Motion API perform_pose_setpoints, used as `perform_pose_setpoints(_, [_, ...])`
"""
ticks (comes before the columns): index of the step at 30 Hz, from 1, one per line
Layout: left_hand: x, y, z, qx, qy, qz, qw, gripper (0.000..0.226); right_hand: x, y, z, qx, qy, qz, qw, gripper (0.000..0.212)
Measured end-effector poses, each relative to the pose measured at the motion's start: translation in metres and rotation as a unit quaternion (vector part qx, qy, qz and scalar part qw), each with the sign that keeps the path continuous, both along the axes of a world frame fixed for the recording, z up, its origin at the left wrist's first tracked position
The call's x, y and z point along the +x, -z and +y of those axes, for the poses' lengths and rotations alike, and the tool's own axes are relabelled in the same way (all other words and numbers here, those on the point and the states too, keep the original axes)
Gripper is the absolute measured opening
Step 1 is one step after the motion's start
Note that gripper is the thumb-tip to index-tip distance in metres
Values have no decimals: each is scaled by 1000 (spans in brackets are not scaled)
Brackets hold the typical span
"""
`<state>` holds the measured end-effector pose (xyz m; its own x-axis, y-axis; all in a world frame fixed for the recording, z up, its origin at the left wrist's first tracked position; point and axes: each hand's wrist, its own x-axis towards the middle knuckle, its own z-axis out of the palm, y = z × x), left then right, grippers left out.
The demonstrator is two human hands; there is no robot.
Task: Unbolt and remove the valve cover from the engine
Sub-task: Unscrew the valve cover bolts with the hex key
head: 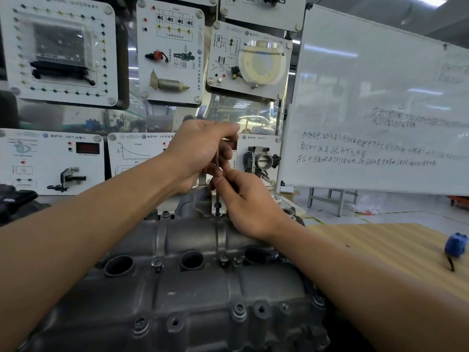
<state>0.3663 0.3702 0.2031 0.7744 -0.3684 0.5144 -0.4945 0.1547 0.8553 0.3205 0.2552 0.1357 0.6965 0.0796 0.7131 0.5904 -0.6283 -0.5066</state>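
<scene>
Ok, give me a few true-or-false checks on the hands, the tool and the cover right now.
1. The left hand and right hand both hold the tool, upright at the far edge of the cover. True.
2. The left hand grips lower than the right hand. False: the left hand is at the top and the right hand pinches lower.
3. The cover is off the engine. False: it sits in place, with bolts in its near edge.
4. A blue object lies on the table. True.
5. The whiteboard is blank. False: it bears handwriting.

white training panels [61, 50] on the wall, handwritten whiteboard [375, 102], wooden table [396, 250], blue object [456, 244] on it
</scene>
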Motion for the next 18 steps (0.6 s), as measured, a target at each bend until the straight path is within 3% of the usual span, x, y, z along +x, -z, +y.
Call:
perform_pose_setpoints(4, [1, -3, 5, -36, 40, 64, 997, 29, 1, 2, -2, -29, 16, -17, 999, 28])
perform_pose_setpoints(8, [1, -6, 16, -80, 212, 141, 964, 40, 3, -1, -3, -37, 33, -20, 999, 25])
perform_pose_setpoints(11, [-4, -6, 19, -95, 291, 132, 943, 39, 4, -10, -5, -21, 39, -17, 999, 31])
perform_pose_setpoints(13, [-7, -6, 19, -78, 294, 99, 947, 38, 5, -16, -5, -20, 47, -10, 999, 39])
perform_pose_setpoints(18, [-9, -25, 40, -78, 191, 39, 978, 33, 5, -43, 20, -47, 12, 4, 999, 26])
